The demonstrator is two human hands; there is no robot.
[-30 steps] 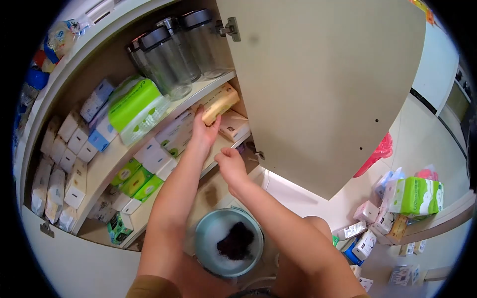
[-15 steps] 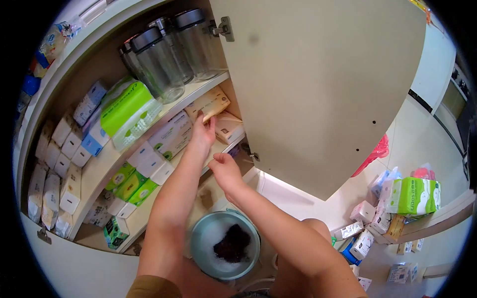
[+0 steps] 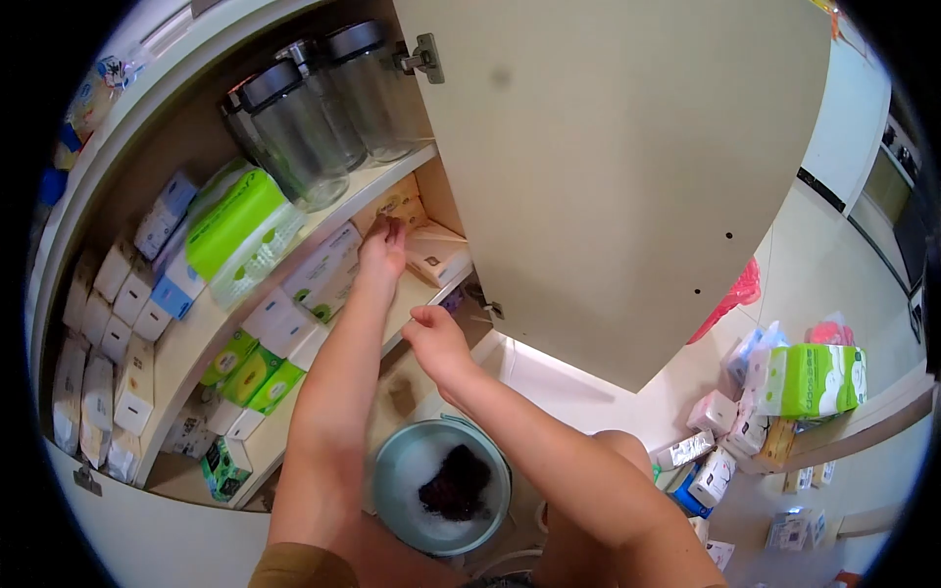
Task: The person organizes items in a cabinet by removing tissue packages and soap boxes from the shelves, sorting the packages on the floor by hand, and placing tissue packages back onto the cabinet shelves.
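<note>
My left hand (image 3: 383, 247) reaches into the middle shelf of an open cabinet, its fingers stretched out against a tan tissue pack (image 3: 397, 203) at the back. Part of that pack is hidden behind the fingers. Just right of the hand lies a pale peach tissue pack (image 3: 437, 257), and on the other side is a white tissue pack with green print (image 3: 324, 272). Lower down, my right hand (image 3: 437, 341) hovers before the shelf edge with its fingers curled in and nothing visible in them.
Glass jars (image 3: 294, 137) and a green tissue bundle (image 3: 233, 225) stand on the upper shelf. The cabinet door (image 3: 618, 176) is swung out at right. Below my arms sits a bucket (image 3: 392, 490) with suds and dark cloth. More tissue packs (image 3: 814, 380) lie on the floor at right.
The tan pack has gone deeper into the shelf, and my left hand has flattened against it. My right hand is nearly still; the whole view has shifted slightly.
</note>
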